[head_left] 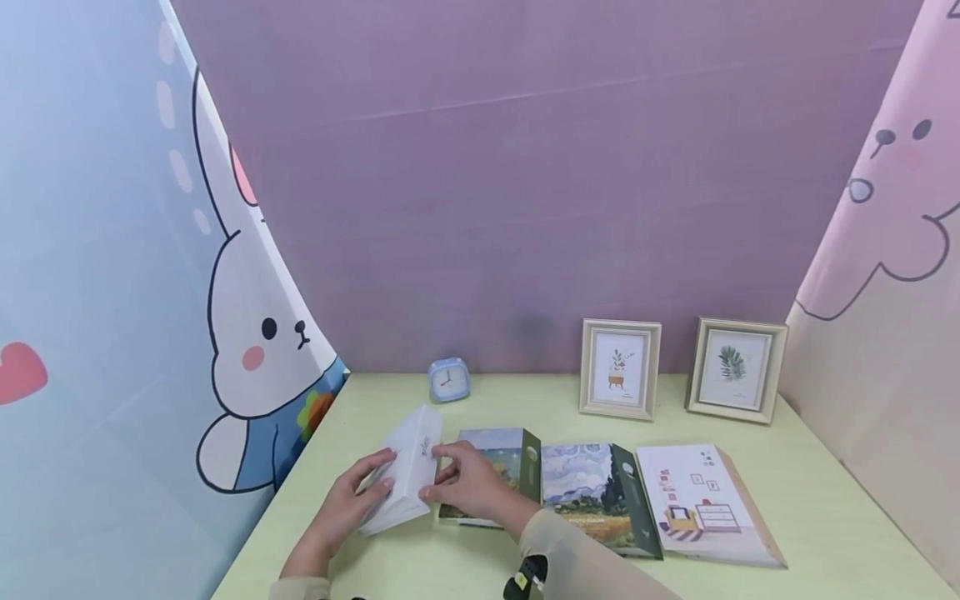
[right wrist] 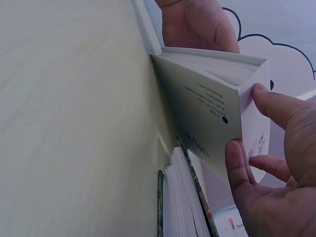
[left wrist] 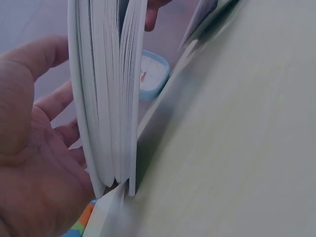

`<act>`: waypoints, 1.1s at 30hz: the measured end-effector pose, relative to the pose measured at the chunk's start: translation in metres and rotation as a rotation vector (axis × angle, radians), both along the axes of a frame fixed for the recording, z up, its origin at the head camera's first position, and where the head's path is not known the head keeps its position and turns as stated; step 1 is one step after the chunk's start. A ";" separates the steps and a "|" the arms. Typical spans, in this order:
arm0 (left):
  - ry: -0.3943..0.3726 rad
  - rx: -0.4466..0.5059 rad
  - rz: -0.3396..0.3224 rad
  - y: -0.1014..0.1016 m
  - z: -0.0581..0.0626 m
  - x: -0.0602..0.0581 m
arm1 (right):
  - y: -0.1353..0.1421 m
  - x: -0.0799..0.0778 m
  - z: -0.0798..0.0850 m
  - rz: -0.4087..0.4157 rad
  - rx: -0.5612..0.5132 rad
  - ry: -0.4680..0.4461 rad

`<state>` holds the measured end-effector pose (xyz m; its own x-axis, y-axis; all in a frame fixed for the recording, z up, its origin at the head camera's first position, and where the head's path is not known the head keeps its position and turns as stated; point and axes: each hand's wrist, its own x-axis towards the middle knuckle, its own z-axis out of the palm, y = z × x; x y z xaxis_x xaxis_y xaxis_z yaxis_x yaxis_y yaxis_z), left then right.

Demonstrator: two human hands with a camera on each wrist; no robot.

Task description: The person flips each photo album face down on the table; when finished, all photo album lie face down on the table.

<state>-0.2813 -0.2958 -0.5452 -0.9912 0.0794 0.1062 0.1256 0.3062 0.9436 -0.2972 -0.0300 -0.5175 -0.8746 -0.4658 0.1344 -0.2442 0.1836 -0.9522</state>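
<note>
A thick white album (head_left: 408, 479) stands tilted on the table between both hands, its spine turned up toward the right. My left hand (head_left: 341, 508) holds it from the left, bent fingers and thumb against that cover. Across the spine, my right hand (head_left: 472, 483) pinches the album, thumb on the spine and a finger on the printed cover (right wrist: 197, 108). Pale page edges (left wrist: 111, 108) show in the left wrist view. Close beside the right hand lies a photo album with a painted landscape cover (head_left: 498, 442), partly hidden by that hand.
Right of it lie a second painted photo album (head_left: 592, 492) and a white one with a furniture drawing (head_left: 697, 508). A blue clock (head_left: 448, 380) and two picture frames, one with a potted plant (head_left: 620, 369) and one with a leaf (head_left: 737, 371), stand along the back.
</note>
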 end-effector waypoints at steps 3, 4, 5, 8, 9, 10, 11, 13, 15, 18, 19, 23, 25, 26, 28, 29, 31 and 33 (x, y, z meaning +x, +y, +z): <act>0.011 -0.003 0.007 -0.001 -0.001 0.001 | -0.001 -0.001 -0.001 -0.005 0.015 0.004; 0.015 -0.005 0.010 -0.001 -0.001 0.001 | -0.002 -0.002 -0.002 -0.007 0.019 0.004; 0.019 -0.009 0.013 -0.001 -0.001 0.001 | -0.002 -0.002 -0.003 -0.008 0.021 0.005; 0.031 -0.024 0.019 -0.002 -0.001 0.001 | -0.001 -0.004 -0.006 -0.005 0.027 0.011; 0.033 -0.029 0.021 -0.002 -0.001 0.001 | -0.001 -0.004 -0.007 -0.001 0.028 0.010; 0.035 -0.034 0.021 -0.003 -0.002 0.000 | -0.001 -0.005 -0.007 0.004 0.030 0.009; 0.037 -0.038 0.023 -0.003 -0.003 0.000 | -0.001 -0.005 -0.008 0.008 0.033 0.010; 0.043 -0.049 0.026 -0.004 -0.004 -0.001 | -0.001 -0.005 -0.010 0.011 0.042 0.007; 0.045 -0.059 0.030 -0.004 -0.005 -0.002 | -0.001 -0.005 -0.012 0.014 0.052 0.007; 0.048 -0.078 0.038 -0.005 -0.006 -0.002 | -0.003 -0.006 -0.014 0.011 0.058 0.010; 0.047 -0.085 0.042 -0.005 -0.006 -0.002 | -0.003 -0.006 -0.014 0.013 0.057 0.011; 0.041 -0.109 0.053 -0.004 -0.005 -0.002 | -0.005 -0.007 -0.016 0.008 0.060 0.004; 0.039 -0.121 0.057 -0.003 -0.005 -0.002 | -0.006 -0.007 -0.016 0.005 0.066 -0.001; 0.039 -0.125 0.059 -0.003 -0.005 -0.002 | -0.007 -0.007 -0.016 0.004 0.071 -0.002; 0.041 -0.132 0.063 -0.003 -0.005 -0.002 | -0.008 -0.008 -0.016 0.006 0.083 0.004; 0.042 -0.134 0.067 -0.003 -0.005 -0.002 | -0.008 -0.008 -0.016 0.008 0.090 0.009; 0.045 -0.137 0.071 -0.003 -0.005 -0.002 | -0.009 -0.009 -0.016 0.016 0.102 0.014; 0.048 -0.144 0.075 -0.004 -0.005 -0.002 | -0.011 -0.010 -0.017 0.023 0.113 0.016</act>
<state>-0.2835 -0.2996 -0.5506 -0.9890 0.0231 0.1462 0.1410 0.4477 0.8830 -0.3070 -0.0407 -0.5340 -0.8618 -0.4985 0.0940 -0.2648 0.2840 -0.9215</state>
